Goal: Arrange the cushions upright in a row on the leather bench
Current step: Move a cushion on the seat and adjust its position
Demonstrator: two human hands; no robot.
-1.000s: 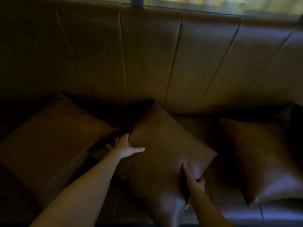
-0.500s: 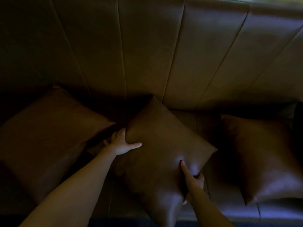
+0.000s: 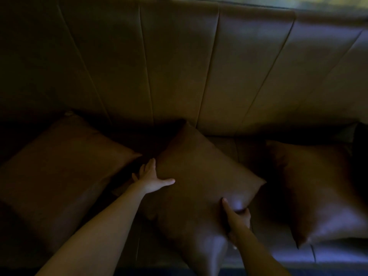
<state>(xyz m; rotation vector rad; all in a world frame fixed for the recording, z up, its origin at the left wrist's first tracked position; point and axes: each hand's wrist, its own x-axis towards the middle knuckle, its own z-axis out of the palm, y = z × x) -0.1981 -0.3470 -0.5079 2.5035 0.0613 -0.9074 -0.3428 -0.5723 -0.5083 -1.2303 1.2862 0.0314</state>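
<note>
Three brown leather cushions lie on the dim leather bench (image 3: 278,232). The middle cushion (image 3: 199,176) is turned like a diamond, its top corner touching the backrest. My left hand (image 3: 151,179) grips its left edge, thumb across the front. My right hand (image 3: 237,218) pinches its lower right edge, thumb on the front, fingers behind. The left cushion (image 3: 59,172) leans back at an angle. The right cushion (image 3: 318,192) rests tilted against the seat.
The tall panelled backrest (image 3: 179,66) fills the upper view. A dark object (image 3: 361,140) sits at the far right edge beside the right cushion. The bench's front edge (image 3: 298,265) runs along the bottom.
The middle cushion and both hands have barely shifted on the bench. The view first tipped down, then back up, so the backrest's top edge shows again.
</note>
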